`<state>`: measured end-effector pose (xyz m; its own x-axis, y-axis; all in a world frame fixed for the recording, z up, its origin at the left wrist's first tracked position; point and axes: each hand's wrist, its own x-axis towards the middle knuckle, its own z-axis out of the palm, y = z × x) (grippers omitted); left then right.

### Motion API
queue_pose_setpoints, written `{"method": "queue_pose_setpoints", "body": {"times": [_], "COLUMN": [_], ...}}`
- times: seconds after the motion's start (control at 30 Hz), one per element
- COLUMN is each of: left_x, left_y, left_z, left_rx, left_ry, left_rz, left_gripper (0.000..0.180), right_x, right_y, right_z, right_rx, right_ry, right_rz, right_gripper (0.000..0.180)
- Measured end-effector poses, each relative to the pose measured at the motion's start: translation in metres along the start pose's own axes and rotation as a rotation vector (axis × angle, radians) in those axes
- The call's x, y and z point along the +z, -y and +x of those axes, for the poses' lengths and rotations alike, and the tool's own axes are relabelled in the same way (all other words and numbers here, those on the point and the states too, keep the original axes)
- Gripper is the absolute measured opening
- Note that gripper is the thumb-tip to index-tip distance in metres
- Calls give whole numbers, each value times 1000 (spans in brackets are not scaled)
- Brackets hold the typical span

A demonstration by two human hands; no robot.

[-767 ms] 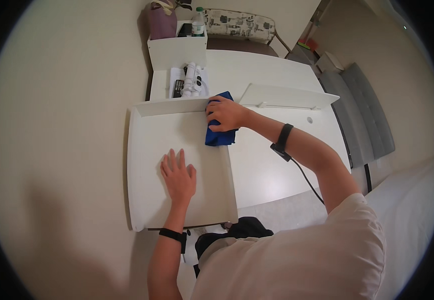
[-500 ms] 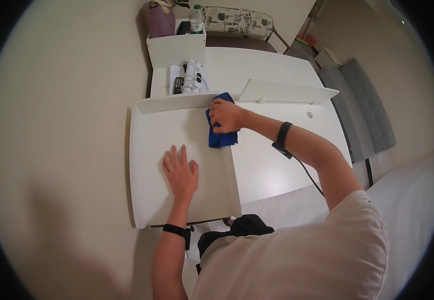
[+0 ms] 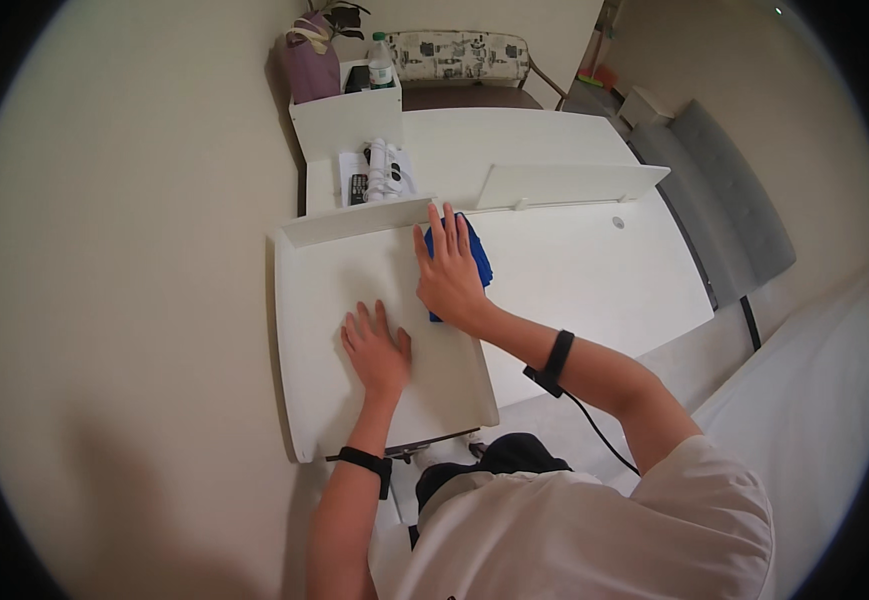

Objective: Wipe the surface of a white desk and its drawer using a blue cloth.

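Note:
A blue cloth (image 3: 478, 262) lies over the right rim of a white tray-like top (image 3: 324, 270) with raised edges, close to its far right corner. My right hand (image 3: 448, 268) presses on the cloth from above, palm down, its fingers stretched out and pointing away from me. Part of the cloth is hidden beneath the palm. Lower and to the left, my left hand (image 3: 375, 350) rests with spread fingers on the floor of the white top and holds nothing. Each wrist wears a black band.
Right of the white top extends a white desk (image 3: 574, 270) with a raised flap (image 3: 574, 187). Beyond the far rim are a remote (image 3: 358, 189) and white rolled items. A plastic bottle (image 3: 381, 62) and purple bag (image 3: 312, 68) stand farther back. A grey bench (image 3: 724, 200) is at right.
My right hand has gone from gripping the bunched cloth to lying flat on it, with fingers extended. My left hand stays on the white top. The whole view has shifted slightly.

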<state>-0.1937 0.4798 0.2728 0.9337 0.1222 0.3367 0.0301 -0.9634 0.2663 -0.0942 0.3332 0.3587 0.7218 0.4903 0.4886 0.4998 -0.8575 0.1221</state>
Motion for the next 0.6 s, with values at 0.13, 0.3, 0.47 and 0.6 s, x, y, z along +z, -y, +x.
{"method": "queue_pose_setpoints", "body": {"times": [0.13, 0.3, 0.47, 0.6], "left_x": [-1, -1, -2, -4], "left_y": [8, 8, 7, 6], "left_z": [8, 9, 12, 16], "left_rx": [48, 47, 15, -13], "left_ry": [0, -7, 18, 45], "left_rz": [-35, -49, -74, -82], "left_gripper": [59, 56, 54, 53], "right_x": [8, 26, 56, 73], "right_y": [0, -6, -29, -43], "right_z": [-7, -6, 40, 68], "right_rx": [105, 229, 337, 487], "right_ry": [201, 418, 453, 599], "right_rz": [-66, -68, 64, 293], "right_gripper": [69, 76, 78, 64]}}
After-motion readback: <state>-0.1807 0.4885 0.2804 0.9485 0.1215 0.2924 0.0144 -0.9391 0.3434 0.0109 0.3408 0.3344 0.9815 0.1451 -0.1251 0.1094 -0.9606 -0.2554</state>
